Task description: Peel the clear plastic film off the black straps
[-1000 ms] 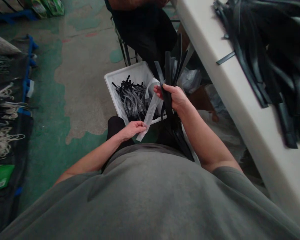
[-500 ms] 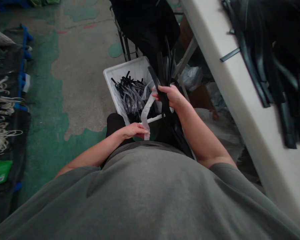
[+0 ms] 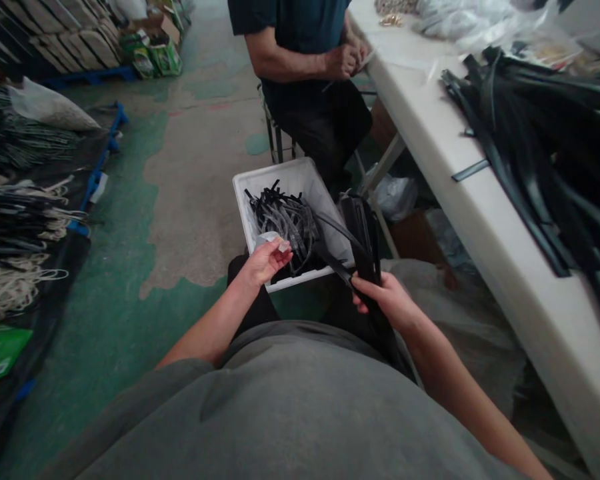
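Observation:
My left hand (image 3: 266,263) is over the near left edge of the white plastic bin (image 3: 279,285), pinching a thin whitish translucent strip (image 3: 268,237) that looks bunched up. My right hand (image 3: 386,297) is closed round a bundle of long black flat strips (image 3: 363,230) at the bin's near right corner. One of these strips slants away from my fingers over the bin's edge. Inside the bin lies a tangled heap of black and greyish strips (image 3: 293,223).
A co-worker (image 3: 300,63) sits beyond the bin, both hands at the table edge. The white table (image 3: 415,100) runs along my right with a pile of black strips (image 3: 545,147). Bundled cords (image 3: 25,220) lie on pallets to the left. A clear bag (image 3: 395,197) is under the table.
My left hand has moved up towards the bin with the whitish strip, which no longer stretches across to my right hand. My right hand has shifted right with the black bundle. The view has tilted up.

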`<state>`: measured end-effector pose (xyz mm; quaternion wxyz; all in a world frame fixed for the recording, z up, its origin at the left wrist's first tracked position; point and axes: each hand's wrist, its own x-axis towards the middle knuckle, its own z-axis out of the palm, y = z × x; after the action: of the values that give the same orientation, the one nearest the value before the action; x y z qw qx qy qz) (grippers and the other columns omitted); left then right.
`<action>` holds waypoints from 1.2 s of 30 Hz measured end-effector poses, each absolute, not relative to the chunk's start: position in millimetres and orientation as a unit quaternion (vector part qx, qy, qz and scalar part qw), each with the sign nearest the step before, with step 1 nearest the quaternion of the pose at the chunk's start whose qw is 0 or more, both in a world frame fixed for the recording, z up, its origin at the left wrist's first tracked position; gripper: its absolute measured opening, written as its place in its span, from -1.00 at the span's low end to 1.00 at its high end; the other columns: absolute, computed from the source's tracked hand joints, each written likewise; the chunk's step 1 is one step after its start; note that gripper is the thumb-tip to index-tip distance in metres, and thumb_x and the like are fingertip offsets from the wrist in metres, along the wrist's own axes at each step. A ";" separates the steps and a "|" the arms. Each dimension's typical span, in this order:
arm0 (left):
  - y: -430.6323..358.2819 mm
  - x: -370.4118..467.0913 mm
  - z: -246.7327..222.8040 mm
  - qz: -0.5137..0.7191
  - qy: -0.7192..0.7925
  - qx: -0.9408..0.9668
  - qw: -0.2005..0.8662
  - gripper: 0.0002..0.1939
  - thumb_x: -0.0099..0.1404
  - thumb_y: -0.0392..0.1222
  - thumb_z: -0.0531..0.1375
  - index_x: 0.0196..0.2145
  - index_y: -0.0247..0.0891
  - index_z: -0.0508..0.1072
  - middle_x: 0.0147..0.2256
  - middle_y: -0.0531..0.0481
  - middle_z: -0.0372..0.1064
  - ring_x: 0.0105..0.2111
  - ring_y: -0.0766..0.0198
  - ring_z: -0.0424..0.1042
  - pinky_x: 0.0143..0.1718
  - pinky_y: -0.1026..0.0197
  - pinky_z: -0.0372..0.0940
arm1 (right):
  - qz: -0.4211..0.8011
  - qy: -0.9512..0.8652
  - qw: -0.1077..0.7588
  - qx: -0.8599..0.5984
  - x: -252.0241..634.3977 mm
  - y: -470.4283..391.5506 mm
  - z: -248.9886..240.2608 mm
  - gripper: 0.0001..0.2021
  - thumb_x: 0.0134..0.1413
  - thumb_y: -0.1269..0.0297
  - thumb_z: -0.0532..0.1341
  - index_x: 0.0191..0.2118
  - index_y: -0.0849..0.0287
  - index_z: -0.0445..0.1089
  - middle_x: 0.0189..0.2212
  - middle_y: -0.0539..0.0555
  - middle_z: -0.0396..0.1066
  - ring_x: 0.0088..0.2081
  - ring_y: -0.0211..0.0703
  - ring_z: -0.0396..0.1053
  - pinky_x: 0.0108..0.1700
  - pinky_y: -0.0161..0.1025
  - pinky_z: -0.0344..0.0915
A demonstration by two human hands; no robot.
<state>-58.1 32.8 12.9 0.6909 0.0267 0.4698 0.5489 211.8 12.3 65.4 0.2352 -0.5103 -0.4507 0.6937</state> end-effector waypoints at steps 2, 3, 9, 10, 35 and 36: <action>34.9 -55.4 15.8 0.541 0.472 0.036 0.696 -0.90 0.24 -0.26 0.25 -0.38 -0.32 0.40 -0.42 0.02 0.46 -0.44 0.38 0.48 -0.23 0.21 0.43 | 0.704 -0.453 0.212 -0.505 209.5 4.9 68.2 -0.65 -0.08 -0.03 0.35 -0.42 0.17 0.35 -0.65 -0.05 0.37 -0.67 -0.32 0.25 -0.61 -0.36 0.16; 35.1 -53.9 16.6 0.537 0.471 0.038 0.699 -0.92 0.25 -0.28 0.25 -0.38 -0.31 0.40 -0.43 0.02 0.46 -0.44 0.38 0.48 -0.22 0.21 0.43 | 0.706 -0.454 0.207 -0.503 207.0 2.5 68.3 -0.65 -0.10 -0.03 0.36 -0.40 0.16 0.35 -0.65 -0.06 0.36 -0.67 -0.32 0.25 -0.62 -0.35 0.16; 27.8 -43.7 19.9 0.529 0.471 0.071 0.703 -0.83 0.18 -0.26 0.31 -0.46 -0.30 0.37 -0.50 0.07 0.43 -0.49 0.38 0.46 -0.25 0.23 0.43 | 0.675 -0.469 0.257 -0.508 189.9 -0.9 65.2 -0.67 -0.08 -0.02 0.34 -0.40 0.15 0.36 -0.59 -0.02 0.41 -0.66 -0.31 0.24 -0.61 -0.33 0.15; 25.6 -41.0 21.0 0.529 0.466 0.087 0.704 -0.82 0.15 -0.25 0.34 -0.45 -0.30 0.38 -0.48 0.06 0.45 -0.46 0.37 0.47 -0.24 0.23 0.43 | 0.668 -0.465 0.275 -0.512 187.8 -0.1 65.9 -0.67 -0.07 -0.02 0.33 -0.39 0.16 0.38 -0.56 -0.01 0.43 -0.65 -0.31 0.25 -0.60 -0.33 0.15; 22.1 -24.2 33.9 0.433 0.467 0.277 0.719 -0.80 0.09 -0.12 0.31 -0.47 -0.35 0.50 -0.48 -0.05 0.48 -0.49 0.32 0.43 -0.40 0.29 0.33 | 0.695 -0.400 0.319 -0.505 171.3 30.7 54.2 -0.68 -0.13 0.09 0.36 -0.27 0.21 0.48 -0.51 0.00 0.45 -0.59 -0.30 0.30 -0.55 -0.33 0.27; 21.1 -24.8 35.1 0.399 0.465 0.310 0.727 -0.79 0.08 -0.12 0.32 -0.48 -0.35 0.51 -0.49 -0.06 0.48 -0.50 0.31 0.43 -0.41 0.29 0.33 | 0.730 -0.376 0.301 -0.485 172.6 35.9 54.1 -0.67 -0.15 0.10 0.38 -0.28 0.23 0.48 -0.51 0.01 0.45 -0.59 -0.32 0.30 -0.55 -0.35 0.28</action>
<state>-24.8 21.1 35.1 0.7270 0.3104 0.4647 0.3989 172.6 35.9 54.1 0.3014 -0.4848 -0.3755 0.7301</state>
